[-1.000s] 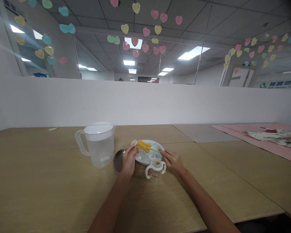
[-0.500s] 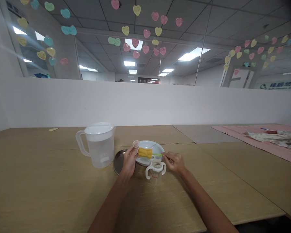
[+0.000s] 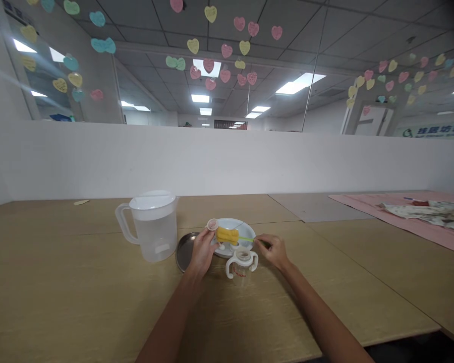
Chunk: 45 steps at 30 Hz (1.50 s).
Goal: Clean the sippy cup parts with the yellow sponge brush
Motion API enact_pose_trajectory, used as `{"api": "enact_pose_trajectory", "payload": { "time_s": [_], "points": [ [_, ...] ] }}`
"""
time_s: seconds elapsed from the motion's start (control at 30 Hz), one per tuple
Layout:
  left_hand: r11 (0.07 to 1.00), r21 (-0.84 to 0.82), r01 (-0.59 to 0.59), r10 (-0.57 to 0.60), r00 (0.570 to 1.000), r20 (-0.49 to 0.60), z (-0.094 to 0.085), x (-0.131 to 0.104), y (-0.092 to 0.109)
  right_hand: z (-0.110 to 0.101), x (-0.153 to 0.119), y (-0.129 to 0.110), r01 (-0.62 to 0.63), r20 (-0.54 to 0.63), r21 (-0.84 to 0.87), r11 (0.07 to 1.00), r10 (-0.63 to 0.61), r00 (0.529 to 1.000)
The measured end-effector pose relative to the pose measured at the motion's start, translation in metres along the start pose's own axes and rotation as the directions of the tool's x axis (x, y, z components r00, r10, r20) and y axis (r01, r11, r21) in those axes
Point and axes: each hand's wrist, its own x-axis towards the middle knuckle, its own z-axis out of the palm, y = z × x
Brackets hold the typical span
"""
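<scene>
My left hand (image 3: 202, 253) is closed on a small round bottle cap (image 3: 212, 225), pale and translucent. A bottle brush with a yellow sponge head (image 3: 227, 235) and a thin green handle is pinched in my right hand (image 3: 274, 250). The sponge lies against or very close to the cap and left fingers; contact is partly hidden. Just below the brush, a clear baby bottle (image 3: 242, 269) with two white handles stands upright, its mouth uncovered. Behind the hands is a white bowl (image 3: 245, 228), with small white parts partly seen at its front.
Left of my hands stands a clear plastic pitcher (image 3: 157, 234) of water. A round metal tray (image 3: 184, 252) lies between it and my left hand. At the far right, cloths (image 3: 419, 212) lie on a pink sheet (image 3: 357, 204). A white wall (image 3: 219, 161) rises behind the table.
The sponge has shifted slightly against the cap, and a small white part now shows beneath my left fingers. Both hands keep their holds; the whole view has moved slightly.
</scene>
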Motion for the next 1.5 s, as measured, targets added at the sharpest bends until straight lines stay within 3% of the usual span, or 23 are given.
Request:
{"api": "enact_pose_trajectory", "payload": {
  "time_s": [0.13,0.3,0.43,0.6,0.73,0.83,0.93,1.03,1.13,1.23,1.5],
  "points": [
    [1.0,-0.017,0.006,-0.006,1.0,-0.021,-0.001,0.0,-0.001,-0.002,0.001,0.001,0.002,0.076,-0.115,0.993,0.007,0.997],
    [0.997,-0.071,0.022,-0.02,0.999,0.034,-0.001,0.001,-0.001,0.001,0.0,-0.002,0.0,0.015,-0.075,0.997,0.001,1.0],
    [0.995,-0.091,0.037,-0.035,0.999,0.024,0.001,0.001,0.0,-0.001,0.0,-0.002,0.066,0.064,-0.1,0.993,-0.06,0.996],
    [0.994,-0.092,0.057,-0.054,0.998,0.034,0.003,-0.002,0.002,-0.005,0.001,-0.002,0.1,0.006,-0.122,0.987,-0.1,0.995],
    [0.993,-0.103,0.052,-0.049,0.998,0.028,0.003,0.0,0.002,-0.003,0.0,-0.007,0.112,0.042,-0.139,0.984,-0.107,0.993],
    [0.989,-0.146,-0.038,0.032,0.999,-0.043,0.001,0.003,0.003,-0.004,0.0,-0.005,0.059,-0.043,-0.213,0.975,-0.07,0.997],
    [0.974,-0.148,-0.173,0.139,0.965,-0.221,-0.006,0.008,0.007,-0.004,0.001,-0.002,-0.033,-0.15,-0.256,0.966,-0.006,0.989],
    [0.967,0.013,-0.255,0.24,0.891,-0.386,-0.019,0.014,0.012,-0.002,0.003,-0.001,-0.095,-0.165,-0.295,0.951,0.047,0.985],
    [0.907,0.377,-0.188,0.341,0.852,-0.396,-0.035,0.017,0.017,-0.001,0.004,-0.003,-0.11,-0.147,-0.342,0.933,0.063,0.987],
    [0.77,0.633,-0.079,0.366,0.867,-0.337,-0.049,0.019,0.021,-0.002,0.004,-0.002,-0.112,-0.096,-0.401,0.909,0.08,0.992],
    [0.459,0.889,0.012,0.389,0.896,-0.213,-0.064,0.016,0.015,-0.004,0.006,0.006,-0.174,-0.038,-0.502,0.847,0.179,0.983]
  ]
}}
